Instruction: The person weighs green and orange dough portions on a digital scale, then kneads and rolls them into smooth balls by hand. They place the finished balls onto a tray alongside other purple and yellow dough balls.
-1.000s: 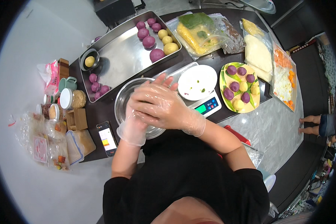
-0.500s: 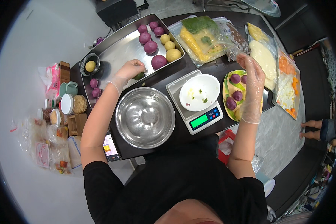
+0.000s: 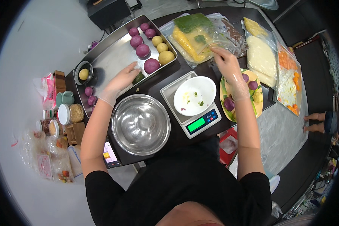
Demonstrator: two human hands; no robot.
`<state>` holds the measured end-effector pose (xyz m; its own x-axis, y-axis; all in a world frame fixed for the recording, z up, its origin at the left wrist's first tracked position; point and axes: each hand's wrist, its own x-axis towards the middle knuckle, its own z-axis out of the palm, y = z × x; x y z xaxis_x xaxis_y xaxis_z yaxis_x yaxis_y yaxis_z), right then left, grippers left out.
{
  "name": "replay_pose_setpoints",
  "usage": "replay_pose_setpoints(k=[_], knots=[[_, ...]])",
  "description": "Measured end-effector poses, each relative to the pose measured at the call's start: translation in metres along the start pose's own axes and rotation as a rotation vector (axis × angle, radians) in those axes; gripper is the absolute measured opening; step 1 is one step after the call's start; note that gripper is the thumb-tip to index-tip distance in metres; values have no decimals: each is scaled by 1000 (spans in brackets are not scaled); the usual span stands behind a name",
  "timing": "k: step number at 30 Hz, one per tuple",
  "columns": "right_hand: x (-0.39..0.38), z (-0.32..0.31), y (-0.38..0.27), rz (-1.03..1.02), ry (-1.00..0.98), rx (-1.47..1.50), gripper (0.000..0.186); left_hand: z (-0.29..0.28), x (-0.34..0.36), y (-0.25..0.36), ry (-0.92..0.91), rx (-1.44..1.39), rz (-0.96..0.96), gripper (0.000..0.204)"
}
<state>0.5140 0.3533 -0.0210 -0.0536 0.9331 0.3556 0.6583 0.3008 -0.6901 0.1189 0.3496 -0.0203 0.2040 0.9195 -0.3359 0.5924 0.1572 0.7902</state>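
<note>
My left hand [image 3: 121, 80], in a clear thin glove, is over the near side of a metal tray [image 3: 111, 62]. Its fingers are stretched out, beside a dark green ball [image 3: 138, 78] that lies by the tray's near wall. My right hand [image 3: 229, 67], also gloved, reaches over the plate to the clear bags. Its fingers are bent but apart, by the edge of a bag of yellow and green dough [image 3: 188, 39]; whether they touch it I cannot tell. Purple balls [image 3: 151, 66] and yellow balls [image 3: 166, 58] stand in the tray's right part.
A steel bowl [image 3: 141, 124] stands in front of me, beside a scale [image 3: 202, 125] bearing a white bowl [image 3: 194, 84] with green scraps. A yellow plate [image 3: 255, 105] holds purple pieces. Farther right lie bags of pale dough [image 3: 260, 54] and orange pieces [image 3: 286, 63]. A phone [image 3: 111, 154] lies near the front edge.
My right hand has moved left and away from me, to the bags. My left hand has opened beside the green ball, which shows more now. The whole view has shifted slightly.
</note>
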Motion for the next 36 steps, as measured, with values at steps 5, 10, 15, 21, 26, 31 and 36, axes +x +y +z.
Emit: replay_pose_setpoints(k=[5,10,15,21,26,31,36], knots=[[42,32,35,-214,-42,-339,42,-11,-3,43,348,395,232,41],[62,43,25,-104,-87,-511,48,46,12,126,391,490,604,30],[80,59,53,-15,-193,-299,46,121,72,163,338,741,685,28],[102,69,60,-461,98,-566,62,133,111,167,402,847,675,17],[132,85,75,-174,17,-552,66,127,111,166,445,719,798,18],[147,85,59,-96,-113,-645,62,127,117,164,502,686,844,18],[159,82,48,-16,-256,-623,51,128,120,165,470,705,801,19]])
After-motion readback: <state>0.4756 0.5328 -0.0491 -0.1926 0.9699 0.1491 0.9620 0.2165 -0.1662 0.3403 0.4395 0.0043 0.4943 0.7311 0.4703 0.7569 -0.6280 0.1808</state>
